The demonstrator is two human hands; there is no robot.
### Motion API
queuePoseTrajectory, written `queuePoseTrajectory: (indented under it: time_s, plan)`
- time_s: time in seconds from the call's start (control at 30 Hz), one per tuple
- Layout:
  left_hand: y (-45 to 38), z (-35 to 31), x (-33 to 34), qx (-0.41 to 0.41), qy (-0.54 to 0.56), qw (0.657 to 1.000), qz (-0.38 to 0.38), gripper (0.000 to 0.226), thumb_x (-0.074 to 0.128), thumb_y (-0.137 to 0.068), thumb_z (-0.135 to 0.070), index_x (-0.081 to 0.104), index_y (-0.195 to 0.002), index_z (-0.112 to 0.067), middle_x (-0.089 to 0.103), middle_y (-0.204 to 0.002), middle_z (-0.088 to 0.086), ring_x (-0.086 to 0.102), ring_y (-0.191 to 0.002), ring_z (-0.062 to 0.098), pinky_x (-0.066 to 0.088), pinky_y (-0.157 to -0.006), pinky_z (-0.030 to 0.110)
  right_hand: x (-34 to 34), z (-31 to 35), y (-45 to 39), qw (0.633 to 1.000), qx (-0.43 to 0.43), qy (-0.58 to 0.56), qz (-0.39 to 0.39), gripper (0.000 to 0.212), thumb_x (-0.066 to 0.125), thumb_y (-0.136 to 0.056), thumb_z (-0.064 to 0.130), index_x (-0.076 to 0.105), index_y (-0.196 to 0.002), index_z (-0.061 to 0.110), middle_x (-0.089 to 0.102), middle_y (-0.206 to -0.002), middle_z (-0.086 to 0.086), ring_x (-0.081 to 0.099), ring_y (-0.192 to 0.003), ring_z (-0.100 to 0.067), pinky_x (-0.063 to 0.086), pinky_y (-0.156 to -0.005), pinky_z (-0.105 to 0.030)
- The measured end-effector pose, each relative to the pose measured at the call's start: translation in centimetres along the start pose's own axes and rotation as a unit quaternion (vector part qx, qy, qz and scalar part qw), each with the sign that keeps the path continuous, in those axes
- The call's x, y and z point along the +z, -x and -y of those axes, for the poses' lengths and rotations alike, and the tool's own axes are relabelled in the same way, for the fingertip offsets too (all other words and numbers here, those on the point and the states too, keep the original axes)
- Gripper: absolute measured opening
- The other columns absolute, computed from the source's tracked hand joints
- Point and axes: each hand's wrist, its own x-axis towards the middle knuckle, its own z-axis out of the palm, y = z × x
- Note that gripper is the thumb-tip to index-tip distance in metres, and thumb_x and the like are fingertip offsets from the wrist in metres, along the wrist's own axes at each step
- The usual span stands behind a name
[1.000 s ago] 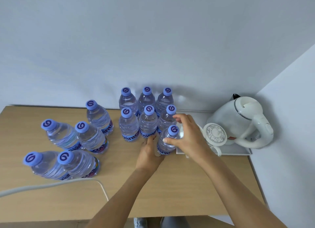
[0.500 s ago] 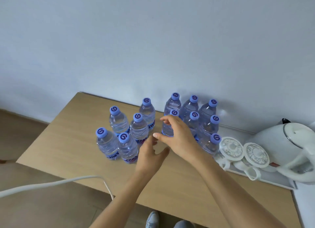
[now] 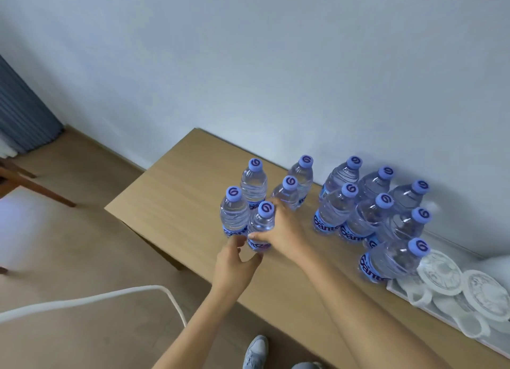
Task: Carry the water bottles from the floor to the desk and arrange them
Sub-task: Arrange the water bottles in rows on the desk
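Note:
Clear water bottles with blue caps stand on the wooden desk [image 3: 176, 203]. A tight group of several bottles [image 3: 369, 216] stands by the wall on the right. Several looser ones [image 3: 252, 185] stand to the left. My right hand [image 3: 284, 230] wraps around the nearest loose bottle [image 3: 260, 225] from its right side. My left hand [image 3: 234, 263] is just below it, fingertips at the bottle's base, thumb and fingers apart.
A white tray [image 3: 441, 316] with lidded white cups [image 3: 438, 272] sits at the desk's right end. A white cable [image 3: 110, 297] loops in front of the desk. A wooden chair leg [image 3: 36, 186] and blue curtain [image 3: 22, 111] are at far left. My shoe [image 3: 255, 352] shows below.
The view has swung left and the kettle has left the frame. My right hand left the bottles by the tray and closed on the front loose bottle; my left hand followed beneath it.

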Motion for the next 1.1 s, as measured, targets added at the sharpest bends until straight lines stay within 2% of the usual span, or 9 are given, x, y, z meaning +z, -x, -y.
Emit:
queuePoseTrajectory:
  time_s: [0.13,0.3,0.37,0.53,0.6,0.67,0.77,0.9,1.1]
  plan:
    - [-0.4,0.6,0.1,0.008,0.022,1.0,0.008,0.058,0.081,-0.074,-0.019,0.04,-0.112,-0.034,0.044,-0.102,-0.032,0.048,-0.102,0.008,0.037,-0.081,0.021,0.1,-0.8,0.0,0.998,0.024,-0.055,-0.007,0.056,0.089,-0.062,0.029,0.054,-0.105,0.028,0.065,-0.095,0.019,0.062,-0.092,-0.002,0.05,-0.08,-0.026]
    - [-0.8,1.6,0.4,-0.005,0.021,0.998,0.064,0.076,0.086,-0.067,-0.025,0.042,-0.129,-0.025,0.049,-0.123,-0.012,0.048,-0.112,0.008,0.04,-0.088,0.021,-2.5,-0.8,0.5,0.994,0.039,-0.101,0.008,0.052,0.088,-0.057,0.042,0.064,-0.1,0.023,0.072,-0.097,0.007,0.067,-0.095,-0.01,0.055,-0.088,-0.038]
    - [-0.8,1.3,0.6,0.002,0.028,0.994,0.105,0.083,0.088,-0.066,-0.023,0.04,-0.133,-0.025,0.051,-0.126,-0.013,0.05,-0.11,0.004,0.039,-0.082,0.008,-4.4,-0.4,1.0,0.994,0.034,-0.103,0.019,0.048,0.089,-0.057,0.044,0.067,-0.093,0.021,0.074,-0.089,0.006,0.068,-0.087,-0.006,0.056,-0.079,-0.032]
    - [-0.6,-1.2,1.7,0.051,0.098,0.975,0.195,0.07,0.09,-0.062,-0.016,0.053,-0.12,-0.03,0.068,-0.111,-0.009,0.066,-0.099,0.005,0.051,-0.077,0.014,-9.1,0.5,1.9,0.986,0.028,-0.165,0.02,0.033,0.09,-0.065,0.027,0.072,-0.091,0.018,0.077,-0.086,0.006,0.072,-0.082,-0.004,0.054,-0.069,-0.016]
    - [-0.2,-2.7,2.3,0.078,0.099,0.976,0.176,0.063,0.092,-0.057,-0.019,0.058,-0.109,-0.031,0.071,-0.099,-0.017,0.067,-0.091,0.001,0.05,-0.072,0.011,-10.7,0.4,2.4,0.978,0.026,-0.207,0.015,0.03,0.087,-0.069,0.017,0.072,-0.095,0.014,0.077,-0.086,0.007,0.071,-0.082,-0.003,0.051,-0.067,-0.011]
    - [0.2,-4.1,3.2,0.097,0.104,0.98,0.137,0.065,0.094,-0.05,-0.025,0.057,-0.102,-0.032,0.068,-0.093,-0.023,0.065,-0.085,-0.004,0.049,-0.068,0.008,-11.7,-0.1,2.9,0.968,0.033,-0.247,-0.008,0.039,0.084,-0.074,0.015,0.066,-0.109,0.012,0.076,-0.098,0.004,0.07,-0.095,-0.006,0.055,-0.079,-0.02]
    - [0.5,-5.7,4.7,0.106,0.088,0.987,0.084,0.068,0.093,-0.04,-0.038,0.052,-0.095,-0.034,0.066,-0.092,-0.013,0.065,-0.086,0.006,0.056,-0.073,0.027,-12.8,-1.0,3.8,0.965,0.035,-0.258,-0.028,0.045,0.08,-0.079,0.023,0.059,-0.119,0.018,0.071,-0.115,0.003,0.065,-0.11,-0.009,0.051,-0.097,-0.032]
    - [0.9,-6.4,6.6,0.122,0.024,0.99,0.072,0.072,0.089,-0.037,-0.05,0.047,-0.093,-0.034,0.062,-0.096,-0.009,0.063,-0.089,0.01,0.056,-0.075,0.038,-14.3,-2.2,5.2,0.964,0.053,-0.258,-0.042,0.04,0.082,-0.075,0.041,0.064,-0.109,0.031,0.073,-0.105,0.017,0.068,-0.097,0.004,0.05,-0.078,-0.022]
    - [1.3,-6.0,9.7,0.17,-0.019,0.979,0.11,0.082,0.09,-0.045,-0.049,0.05,-0.112,-0.025,0.051,-0.105,-0.011,0.054,-0.104,0.015,0.051,-0.088,0.035,-15.3,-5.1,6.6,0.96,0.057,-0.244,-0.123,0.04,0.09,-0.063,0.033,0.07,-0.096,0.027,0.075,-0.103,0.007,0.069,-0.1,-0.008,0.056,-0.086,-0.03]
